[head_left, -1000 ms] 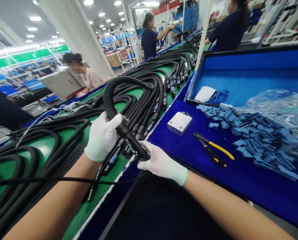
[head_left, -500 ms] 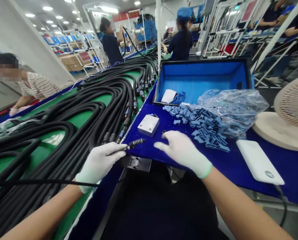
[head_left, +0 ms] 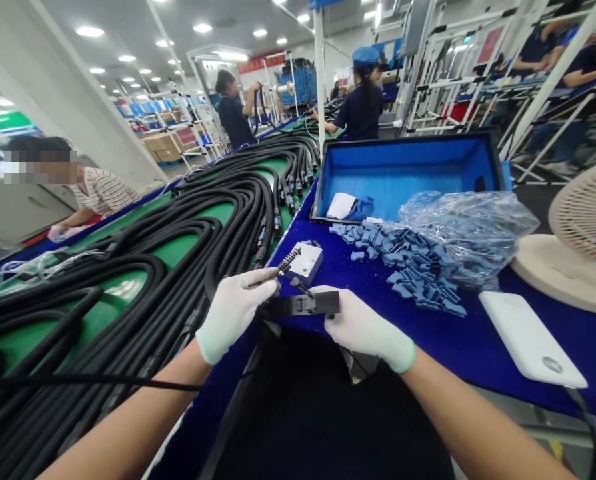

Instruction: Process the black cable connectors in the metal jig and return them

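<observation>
Both hands wear white gloves. My left hand [head_left: 243,308] pinches a small dark ribbed connector piece [head_left: 289,261], which points up and right in front of a white block [head_left: 305,263]. My right hand [head_left: 361,325] is closed on the right end of a dark metal fixture [head_left: 311,303] at the table's front edge; its fingers are partly hidden behind the fixture. A small dark part [head_left: 301,285] stands above the fixture, between the hands. Blue plastic clips [head_left: 418,270] lie piled to the right of the block.
Black corrugated hoses [head_left: 178,280] cover the green conveyor on the left. Behind the clips are a blue bin [head_left: 403,145] and a clear plastic bag [head_left: 468,223]. A white power bank [head_left: 531,340] and fan [head_left: 553,267] stand right. Several people are beyond.
My left hand has moved right and its connector piece now tilts more upward. My right hand has come down and closed on the fixture, which now appears raised. The view has shifted slightly.
</observation>
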The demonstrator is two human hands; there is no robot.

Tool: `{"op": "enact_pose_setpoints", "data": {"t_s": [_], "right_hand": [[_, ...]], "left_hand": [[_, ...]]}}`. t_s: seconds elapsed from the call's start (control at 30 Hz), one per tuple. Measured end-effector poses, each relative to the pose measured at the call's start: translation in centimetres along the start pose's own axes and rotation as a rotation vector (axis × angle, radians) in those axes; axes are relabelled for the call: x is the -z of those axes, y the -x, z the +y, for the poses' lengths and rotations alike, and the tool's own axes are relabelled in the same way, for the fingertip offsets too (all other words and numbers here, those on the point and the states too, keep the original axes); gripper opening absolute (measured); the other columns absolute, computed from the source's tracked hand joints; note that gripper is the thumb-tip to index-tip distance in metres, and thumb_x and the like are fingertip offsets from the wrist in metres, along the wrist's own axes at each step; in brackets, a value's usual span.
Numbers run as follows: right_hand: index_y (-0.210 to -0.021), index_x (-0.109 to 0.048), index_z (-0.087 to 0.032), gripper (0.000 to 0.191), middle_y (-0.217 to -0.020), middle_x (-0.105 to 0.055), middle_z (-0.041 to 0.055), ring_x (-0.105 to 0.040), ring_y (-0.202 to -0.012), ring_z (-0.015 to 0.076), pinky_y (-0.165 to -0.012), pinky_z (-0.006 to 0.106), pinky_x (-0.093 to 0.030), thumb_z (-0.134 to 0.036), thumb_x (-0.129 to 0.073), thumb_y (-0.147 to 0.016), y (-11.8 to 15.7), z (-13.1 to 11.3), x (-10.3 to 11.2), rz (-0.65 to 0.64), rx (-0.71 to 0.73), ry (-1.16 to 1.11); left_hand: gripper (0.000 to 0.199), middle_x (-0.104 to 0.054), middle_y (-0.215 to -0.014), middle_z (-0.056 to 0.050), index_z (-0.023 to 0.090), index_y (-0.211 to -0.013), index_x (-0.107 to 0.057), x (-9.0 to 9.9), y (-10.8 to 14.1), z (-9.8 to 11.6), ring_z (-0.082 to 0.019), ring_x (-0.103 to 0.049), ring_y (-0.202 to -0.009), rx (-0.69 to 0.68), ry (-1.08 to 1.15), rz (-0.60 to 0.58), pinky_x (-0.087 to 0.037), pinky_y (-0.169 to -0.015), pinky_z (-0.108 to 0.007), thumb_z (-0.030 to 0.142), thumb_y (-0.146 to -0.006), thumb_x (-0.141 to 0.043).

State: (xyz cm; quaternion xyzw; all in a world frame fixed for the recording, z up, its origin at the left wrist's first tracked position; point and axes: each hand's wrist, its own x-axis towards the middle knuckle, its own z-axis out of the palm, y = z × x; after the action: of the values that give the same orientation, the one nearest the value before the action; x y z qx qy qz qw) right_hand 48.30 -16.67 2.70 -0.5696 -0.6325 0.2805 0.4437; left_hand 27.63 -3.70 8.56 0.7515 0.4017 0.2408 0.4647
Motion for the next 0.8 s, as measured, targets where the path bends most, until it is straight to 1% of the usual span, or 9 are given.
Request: {"op": "enact_pose_setpoints", "data": {"t_s": [0.1,0.17,0.27,0.4,0.5,0.6,0.67,0.73,0.8], "right_hand": [[-0.125,-0.066,-0.021,0.062,-0.111,-0.074,0.0042,-0.069,-0.099,0.0209,-0.099,0.035,-0.053,0.004,-0.046,-0.072,-0.6,-1.1,-0.6,-0.021,0.101,-0.177],[-0.130,-0.064,-0.021,0.066,-0.116,-0.073,0.0043,-0.069,-0.101,0.0209,-0.105,0.037,-0.051,0.004,-0.045,-0.071,-0.9,-1.3,-0.7,-0.036,0.124,-0.217],[-0.127,-0.064,-0.022,0.064,-0.115,-0.073,0.0039,-0.069,-0.095,0.0199,-0.101,0.036,-0.053,0.004,-0.046,-0.071,-1.0,-1.1,-0.8,-0.034,0.114,-0.204],[-0.111,-0.065,-0.021,0.049,-0.105,-0.072,0.0036,-0.067,-0.091,0.0193,-0.090,0.033,-0.055,0.004,-0.048,-0.072,-0.7,-0.4,-1.1,-0.001,0.070,-0.127],[-0.097,-0.062,-0.020,0.037,-0.093,-0.069,0.0024,-0.063,-0.082,0.0178,-0.078,0.031,-0.054,0.003,-0.049,-0.071,-0.6,0.3,-1.5,0.046,0.026,-0.064],[-0.091,-0.058,-0.020,0.029,-0.089,-0.067,0.0019,-0.062,-0.079,0.0171,-0.075,0.030,-0.052,0.002,-0.049,-0.074,-0.7,1.0,-2.0,0.080,0.038,-0.036],[-0.090,-0.058,-0.020,0.026,-0.090,-0.067,0.0023,-0.062,-0.079,0.0172,-0.076,0.030,-0.052,0.000,-0.049,-0.077,-0.9,1.2,-2.3,0.085,0.042,-0.020],[-0.093,-0.060,-0.020,0.025,-0.091,-0.068,0.0034,-0.062,-0.080,0.0181,-0.077,0.032,-0.052,-0.002,-0.050,-0.080,-1.0,1.1,-2.4,0.105,0.033,0.012],[-0.100,-0.062,-0.019,0.026,-0.093,-0.069,0.0044,-0.063,-0.081,0.0191,-0.078,0.033,-0.052,-0.005,-0.052,-0.081,-1.0,0.8,-2.3,0.144,-0.004,0.023]], "left_hand": [[0.046,-0.078,-0.119,-0.008,0.017,-0.125,-0.077,-0.3,-0.2,0.7,-0.031,-0.072,-0.112,-0.049,-0.040,0.019,-0.057,-0.099,-0.039,0.046,-0.089,-0.073],[0.043,-0.078,-0.121,-0.008,0.018,-0.123,-0.078,-0.6,-0.2,0.8,-0.031,-0.070,-0.117,-0.082,-0.068,0.029,-0.056,-0.103,-0.039,0.044,-0.089,-0.073],[0.039,-0.077,-0.122,-0.007,0.020,-0.122,-0.078,-0.9,-0.2,0.4,-0.030,-0.069,-0.119,-0.127,-0.108,0.051,-0.054,-0.105,-0.039,0.041,-0.090,-0.072],[0.033,-0.078,-0.118,-0.005,0.022,-0.116,-0.081,-1.1,0.0,-0.4,-0.028,-0.071,-0.115,-0.194,-0.169,0.080,-0.052,-0.104,-0.037,0.042,-0.091,-0.071],[0.036,-0.078,-0.119,-0.006,0.021,-0.118,-0.079,-1.2,-0.4,-0.4,-0.027,-0.072,-0.111,-0.157,-0.172,0.045,-0.053,-0.102,-0.038,0.044,-0.091,-0.070],[0.050,-0.075,-0.126,-0.007,0.022,-0.134,-0.069,-1.5,-1.4,0.5,-0.027,-0.073,-0.109,-0.129,-0.145,-0.012,-0.056,-0.096,-0.039,0.047,-0.091,-0.067],[0.056,-0.073,-0.130,-0.007,0.023,-0.140,-0.064,-2.0,-2.3,1.6,-0.027,-0.072,-0.111,-0.180,-0.223,-0.032,-0.056,-0.098,-0.039,0.047,-0.089,-0.069],[0.053,-0.074,-0.128,-0.006,0.023,-0.135,-0.068,-2.6,-3.3,2.6,-0.028,-0.071,-0.113,-0.245,-0.361,-0.048,-0.053,-0.101,-0.038,0.047,-0.087,-0.070],[0.045,-0.076,-0.123,-0.006,0.023,-0.127,-0.073,-2.9,-4.1,3.4,-0.028,-0.071,-0.112,-0.299,-0.480,-0.058,-0.052,-0.101,-0.037,0.045,-0.089,-0.066]]}}
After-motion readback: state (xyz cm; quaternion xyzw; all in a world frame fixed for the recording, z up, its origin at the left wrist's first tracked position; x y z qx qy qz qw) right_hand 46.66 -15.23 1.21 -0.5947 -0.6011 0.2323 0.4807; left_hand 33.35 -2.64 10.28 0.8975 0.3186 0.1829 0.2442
